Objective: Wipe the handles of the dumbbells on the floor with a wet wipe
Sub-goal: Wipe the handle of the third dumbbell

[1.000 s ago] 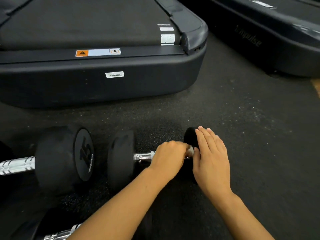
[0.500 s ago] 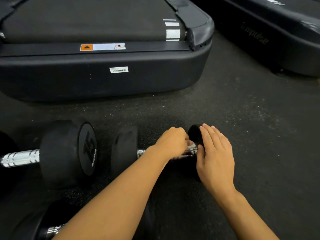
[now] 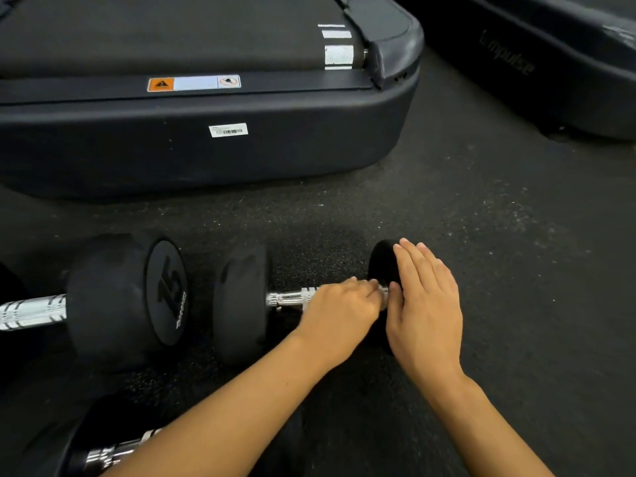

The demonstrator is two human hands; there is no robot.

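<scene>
**gymrat_a:** Compared with a second ago the left hand has slid toward the right end of the chrome handle; the right hand has barely shifted, lying flat and open on the right head.

**mopguy:** Left is curled shut around the handle. Can't see the wet wipe, presumably it's under the fingers. The small dumbbell sits on the floor, beside the 15 dumbbell.

**gymrat_a:** My worry is it rolling if that bracing palm lifts, or the left stretch of bar getting skipped.
</scene>
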